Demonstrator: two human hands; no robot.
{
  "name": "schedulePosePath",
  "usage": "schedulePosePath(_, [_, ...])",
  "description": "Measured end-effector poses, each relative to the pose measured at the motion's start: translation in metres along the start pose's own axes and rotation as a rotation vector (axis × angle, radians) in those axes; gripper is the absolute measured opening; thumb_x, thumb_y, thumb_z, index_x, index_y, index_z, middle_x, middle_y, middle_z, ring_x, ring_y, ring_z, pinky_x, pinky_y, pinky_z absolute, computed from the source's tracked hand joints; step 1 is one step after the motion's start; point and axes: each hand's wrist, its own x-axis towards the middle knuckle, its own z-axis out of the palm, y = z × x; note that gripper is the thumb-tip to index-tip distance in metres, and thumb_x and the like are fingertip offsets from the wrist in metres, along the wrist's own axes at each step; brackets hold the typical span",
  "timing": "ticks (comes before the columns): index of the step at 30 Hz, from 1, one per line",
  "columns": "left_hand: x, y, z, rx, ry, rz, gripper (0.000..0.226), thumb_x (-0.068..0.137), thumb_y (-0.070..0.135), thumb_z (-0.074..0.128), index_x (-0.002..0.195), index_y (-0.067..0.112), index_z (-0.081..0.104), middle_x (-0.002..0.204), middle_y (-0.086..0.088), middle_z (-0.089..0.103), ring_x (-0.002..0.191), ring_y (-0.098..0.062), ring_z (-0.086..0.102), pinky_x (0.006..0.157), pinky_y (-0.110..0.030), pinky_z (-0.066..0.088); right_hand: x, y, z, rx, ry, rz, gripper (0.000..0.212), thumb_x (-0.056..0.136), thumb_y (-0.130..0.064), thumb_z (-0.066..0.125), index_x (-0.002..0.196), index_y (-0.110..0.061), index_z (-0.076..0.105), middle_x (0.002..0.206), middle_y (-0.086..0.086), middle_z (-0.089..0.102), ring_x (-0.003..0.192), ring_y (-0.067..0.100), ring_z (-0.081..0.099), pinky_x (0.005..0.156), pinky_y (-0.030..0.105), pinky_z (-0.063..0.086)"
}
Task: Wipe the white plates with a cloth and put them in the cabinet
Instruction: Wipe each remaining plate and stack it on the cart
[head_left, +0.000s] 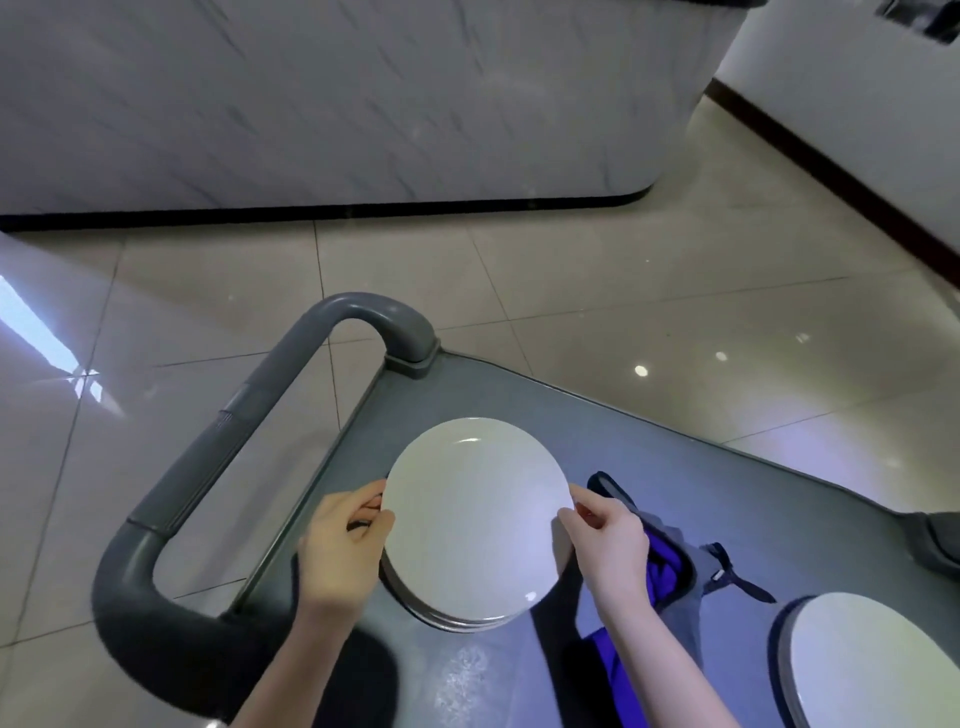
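On the grey cart (675, 457), our left hand (343, 545) and right hand (608, 540) pinch the top plate (475, 519) at nine and three o'clock; probably stiff, slick, breakable.

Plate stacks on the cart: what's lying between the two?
A crumpled gray-and-blue cloth lies on the cart between the left stack and the right stack, partly behind the right hand; the head view shows it.
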Motion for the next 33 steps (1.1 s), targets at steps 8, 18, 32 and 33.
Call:
schedulePosePath(8, [-0.003, -0.005, 0.003, 0.057, -0.005, 0.046, 0.035, 0.087, -0.008, 0.067, 0.117, 0.01, 0.074, 0.105, -0.005, 0.061, 0.085, -0.015, 0.067, 0.079, -0.021, 0.054, 0.002, 0.005, -0.002, -0.079, -0.017, -0.07, 0.026, 0.086, -0.007, 0.061, 0.094, -0.027, 0.076, 0.088, 0.01, 0.058, 0.08, 0.021, 0.056, 0.068, 0.023, 0.041])
schedulePosePath(18, [-0.027, 0.016, 0.013, 0.1, 0.165, 0.167, 0.029, 0.091, 0.0, 0.065, 0.107, 0.024, 0.071, 0.095, -0.004, 0.06, 0.076, -0.013, 0.061, 0.08, -0.03, 0.05, -0.004, 0.027, -0.03, -0.254, -0.068, -0.371, 0.03, 0.091, -0.019, 0.067, 0.121, -0.025, 0.068, 0.098, -0.009, 0.055, 0.09, 0.001, 0.054, 0.077, 0.011, 0.041])
schedulePosePath(32, [-0.163, 0.061, 0.201, 0.444, -0.499, 0.612, 0.021, 0.09, 0.021, 0.073, 0.111, 0.027, 0.07, 0.096, 0.017, 0.061, 0.097, -0.008, 0.057, 0.084, -0.024, 0.043, -0.025, 0.161, -0.249, -0.852, 0.075, -0.495, 0.031, 0.075, -0.023, 0.082, 0.105, -0.021, 0.073, 0.106, 0.001, 0.068, 0.088, 0.026, 0.066, 0.07, 0.037, 0.054])
schedulePosePath(33, [-0.173, 0.061, 0.218, 0.475, -0.533, 0.626, 0.023, 0.091, 0.025, 0.072, 0.114, 0.026, 0.07, 0.1, 0.015, 0.061, 0.101, -0.01, 0.056, 0.086, -0.024, 0.043, -0.027, 0.174, -0.267, -0.878, 0.076, -0.459, 0.035, 0.073, -0.025, 0.084, 0.105, -0.021, 0.073, 0.109, 0.003, 0.068, 0.091, 0.028, 0.067, 0.07, 0.038, 0.055])
